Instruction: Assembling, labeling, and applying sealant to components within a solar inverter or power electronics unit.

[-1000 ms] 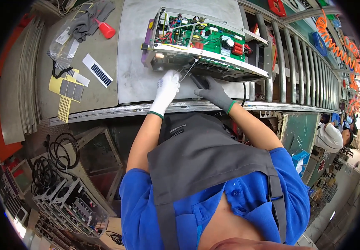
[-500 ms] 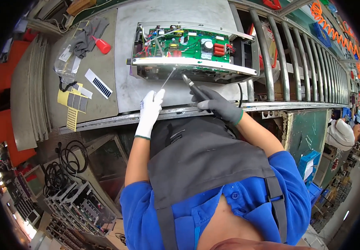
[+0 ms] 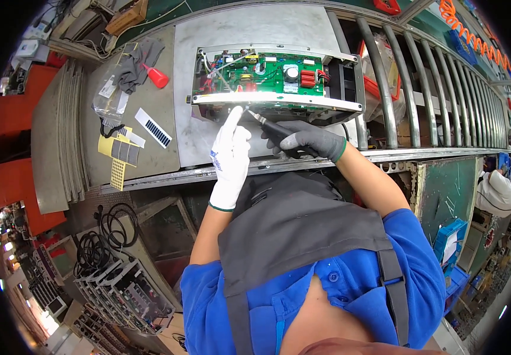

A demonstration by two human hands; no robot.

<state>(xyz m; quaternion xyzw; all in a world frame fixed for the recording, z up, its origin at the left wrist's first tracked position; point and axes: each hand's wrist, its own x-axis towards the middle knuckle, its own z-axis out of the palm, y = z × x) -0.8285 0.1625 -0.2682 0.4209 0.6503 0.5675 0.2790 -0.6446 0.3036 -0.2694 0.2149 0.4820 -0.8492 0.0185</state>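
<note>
An oblong metal chassis (image 3: 303, 99) lies on the bench with its long side toward me, a green circuit board (image 3: 267, 70) showing inside. My right hand (image 3: 312, 142), in a grey glove, is closed round the black handle of a soldering iron (image 3: 273, 127). The iron's metal end points at the near side of the chassis. Beside that end is the fingertip of my left hand (image 3: 232, 151), in a white glove. Its index finger reaches forward while the other fingers are curled; what they hold, if anything, is hidden.
Left on the bench lie a red-bulbed tool (image 3: 157, 77), a grey cloth (image 3: 140, 65), a plastic bag (image 3: 108, 97), a label strip (image 3: 153, 128) and yellow sticker sheets (image 3: 118, 168). A roller conveyor (image 3: 406, 89) runs to the right. Coiled black cables (image 3: 116, 225) hang lower left.
My left hand has moved forward, its fingertip now close to the chassis and the iron's end. The thin wire-like strand that ran from its fingers no longer shows. The view has shifted slightly.
</note>
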